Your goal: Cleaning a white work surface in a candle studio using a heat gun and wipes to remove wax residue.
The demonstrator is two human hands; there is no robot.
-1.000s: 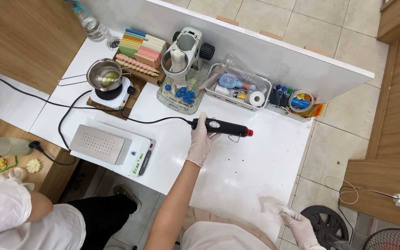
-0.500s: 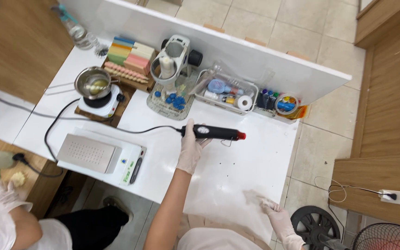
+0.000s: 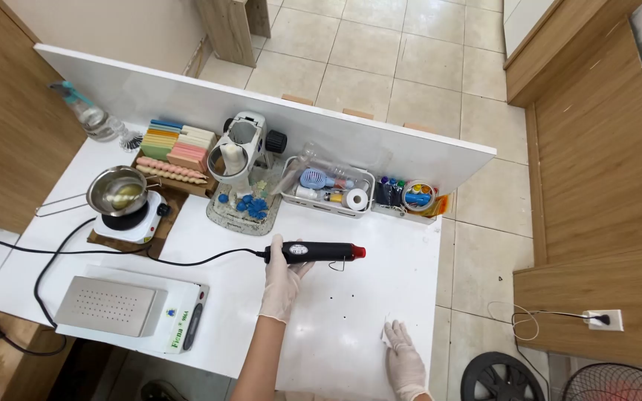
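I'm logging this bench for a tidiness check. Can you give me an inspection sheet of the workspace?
Surface: white table, faint specks.
Job's things: black heat gun, red nozzle, lying flat; small white piece.
Clutter: pot on hotplate, flat grey heating plate, wax blocks, wire basket, spray bottle.
Grippers: left hand, gloved, grips the gun; right hand rests by the piece.
Cables: black cord crosses the table.
Surroundings: tiled floor, fan.

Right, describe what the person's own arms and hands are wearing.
Both hands wear thin, whitish translucent disposable gloves ending at the wrist: the left hand and the right hand. The left forearm above the cuff is bare, with no sleeve, watch or marking visible. Little of the right arm shows.
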